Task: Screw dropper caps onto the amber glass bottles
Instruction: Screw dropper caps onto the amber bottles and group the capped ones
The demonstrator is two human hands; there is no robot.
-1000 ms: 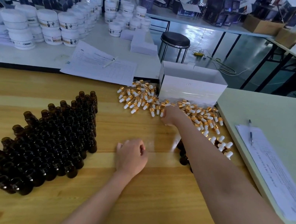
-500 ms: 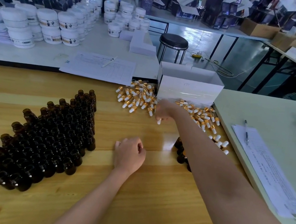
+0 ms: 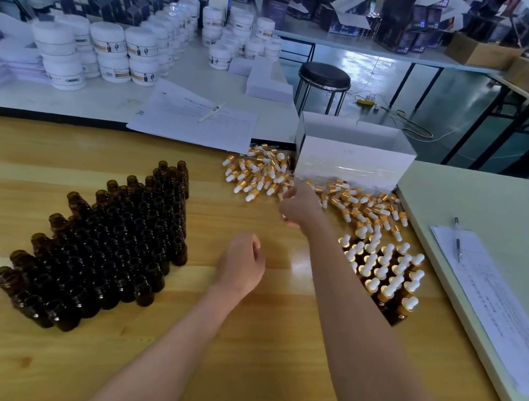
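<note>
The left hand (image 3: 241,264) rests on the wooden bench (image 3: 232,351), fingers curled into a loose fist with nothing visible in it. It lies just right of the block of open amber bottles (image 3: 103,244), which stand upright and packed close together. The right hand (image 3: 299,209) reaches forward to the near edge of the loose caps (image 3: 359,205), which are scattered in front of and beside a white box (image 3: 353,159). Its fingers are curled but blurred, so I cannot tell whether it grips a cap. To the right of that arm stand the capped bottles (image 3: 387,271) in a tight cluster. A paper (image 3: 495,306) with a pen on it lies on the pale bench further right.
</note>
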